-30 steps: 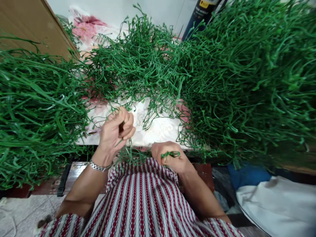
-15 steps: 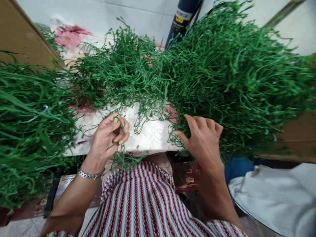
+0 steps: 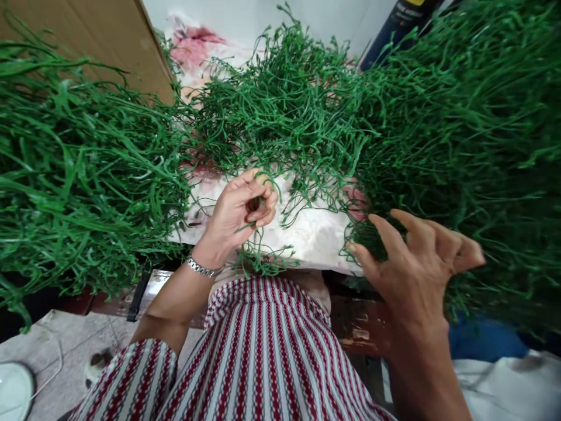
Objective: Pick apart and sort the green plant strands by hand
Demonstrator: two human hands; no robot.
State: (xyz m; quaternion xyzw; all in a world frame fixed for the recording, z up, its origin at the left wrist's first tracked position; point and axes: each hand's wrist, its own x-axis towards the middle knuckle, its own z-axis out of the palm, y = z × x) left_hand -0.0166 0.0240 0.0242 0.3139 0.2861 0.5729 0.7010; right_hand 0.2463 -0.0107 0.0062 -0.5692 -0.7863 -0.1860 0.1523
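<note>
Between the left hand (image 3: pixel 239 213) at nine o'clock and the right hand (image 3: pixel 418 269) at four, a hand could cross the pale tablecloth (image 3: pixel 313 234); the middle stem pile (image 3: pixel 284 111) blocks twelve, the right stem heap (image 3: pixel 473 128) two, the left stem heap (image 3: pixel 92 164) nine; beyond, a cardboard box (image 3: pixel 100 47) bars ten.

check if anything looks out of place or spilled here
A small tuft of green stems shows apart from the big green heaps, at the near edge of the cloth by the striped garment, like strays. The dark bottle looks tilted, though that may be lens distortion. I see nothing broken.
</note>
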